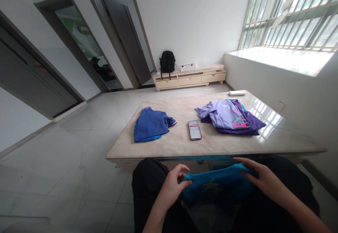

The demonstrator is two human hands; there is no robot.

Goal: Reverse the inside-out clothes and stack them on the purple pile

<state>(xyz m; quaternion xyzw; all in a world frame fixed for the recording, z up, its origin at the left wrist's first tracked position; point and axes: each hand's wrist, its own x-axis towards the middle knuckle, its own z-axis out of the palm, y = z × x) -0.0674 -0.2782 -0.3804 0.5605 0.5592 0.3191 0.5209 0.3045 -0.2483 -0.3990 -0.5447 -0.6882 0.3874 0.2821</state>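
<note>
Between my knees, below the table's front edge, a bright blue T-shirt [215, 182] with a printed front is stretched between my hands. My left hand [176, 182] pinches its left upper corner between thumb and fingers. At the opposite corner my right hand [253, 171] grips the cloth, thumb in front and fingers behind. The shirt's lower part falls into shadow on my lap. On the table [182, 150] in front lies a folded navy polo shirt [153, 122] over a brighter blue garment. A pile of shirts, a lilac T-shirt [224, 113] on top of purple ones, lies to the right.
A phone [194, 130] lies between the two clothing piles. A white box-shaped object [237, 93] sits at the table's far right. Behind stands a low cabinet [190, 80] with a black backpack [167, 63] on it. Barred windows [293, 18] are on the right, doors on the left.
</note>
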